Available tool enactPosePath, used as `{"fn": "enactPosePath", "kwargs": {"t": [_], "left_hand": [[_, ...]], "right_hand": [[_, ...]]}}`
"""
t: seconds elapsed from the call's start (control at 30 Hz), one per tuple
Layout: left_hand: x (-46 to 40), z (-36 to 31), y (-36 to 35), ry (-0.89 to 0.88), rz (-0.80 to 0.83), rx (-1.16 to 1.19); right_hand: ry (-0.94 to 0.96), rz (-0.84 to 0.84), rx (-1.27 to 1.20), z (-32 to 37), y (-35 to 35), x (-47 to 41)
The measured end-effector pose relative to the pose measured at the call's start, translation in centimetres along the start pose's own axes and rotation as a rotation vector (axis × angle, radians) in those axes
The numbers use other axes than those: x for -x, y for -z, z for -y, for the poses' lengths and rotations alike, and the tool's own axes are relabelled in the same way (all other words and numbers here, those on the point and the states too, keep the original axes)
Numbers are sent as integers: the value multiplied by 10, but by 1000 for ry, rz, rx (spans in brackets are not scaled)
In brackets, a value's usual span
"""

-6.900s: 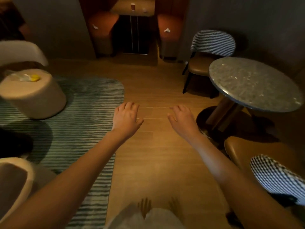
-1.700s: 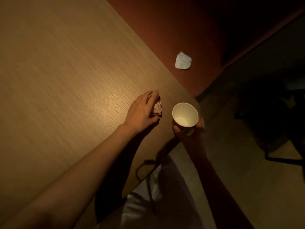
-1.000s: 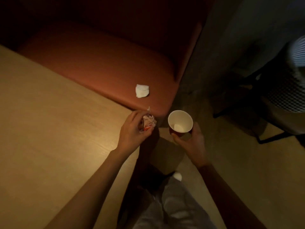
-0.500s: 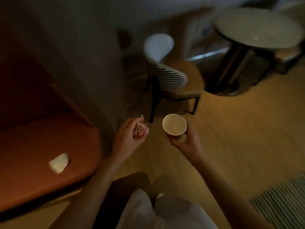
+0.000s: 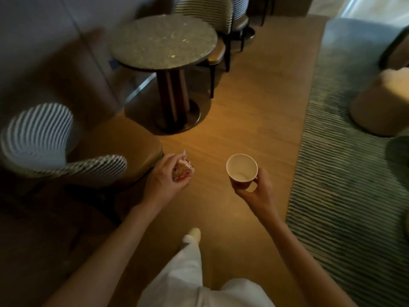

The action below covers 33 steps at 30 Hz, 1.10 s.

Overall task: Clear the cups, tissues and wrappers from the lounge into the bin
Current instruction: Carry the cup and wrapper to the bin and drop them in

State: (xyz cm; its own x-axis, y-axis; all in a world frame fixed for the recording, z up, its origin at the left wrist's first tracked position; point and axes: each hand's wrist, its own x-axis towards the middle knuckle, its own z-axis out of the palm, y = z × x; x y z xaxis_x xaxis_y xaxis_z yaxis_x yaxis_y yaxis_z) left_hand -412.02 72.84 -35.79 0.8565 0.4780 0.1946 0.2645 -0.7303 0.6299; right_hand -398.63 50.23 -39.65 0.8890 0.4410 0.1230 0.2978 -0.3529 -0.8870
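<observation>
Left hand [image 5: 162,181] closed round a crumpled wrapper [image 5: 182,170], probably foil; right hand [image 5: 254,191] gripping an empty cup [image 5: 242,167] upright by its base; both carried over the floor [image 5: 243,120], presumably binward; no bin visible.

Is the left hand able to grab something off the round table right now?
Probably not. The left hand already grips a crumpled wrapper, and the round table stands well ahead, beyond its reach.
</observation>
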Motion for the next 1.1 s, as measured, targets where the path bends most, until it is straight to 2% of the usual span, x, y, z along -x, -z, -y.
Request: {"fn": "enactPosePath", "kwargs": {"t": [0.23,0.53,0.83,1.1], "left_hand": [[-161,6,-29,-132,166,41],[-346,-55,-161,-329,438,101],[-558,-162,-275,-470,499,129],[-706,-192,-358,-373,450,129]], "right_hand": [[-143,-256,85,-17,22,-101],[-362,-531,183,-89,92,-211],[-368,-559,168,-152,203,-417],[-348,-468,184,-206,256,-592]]}}
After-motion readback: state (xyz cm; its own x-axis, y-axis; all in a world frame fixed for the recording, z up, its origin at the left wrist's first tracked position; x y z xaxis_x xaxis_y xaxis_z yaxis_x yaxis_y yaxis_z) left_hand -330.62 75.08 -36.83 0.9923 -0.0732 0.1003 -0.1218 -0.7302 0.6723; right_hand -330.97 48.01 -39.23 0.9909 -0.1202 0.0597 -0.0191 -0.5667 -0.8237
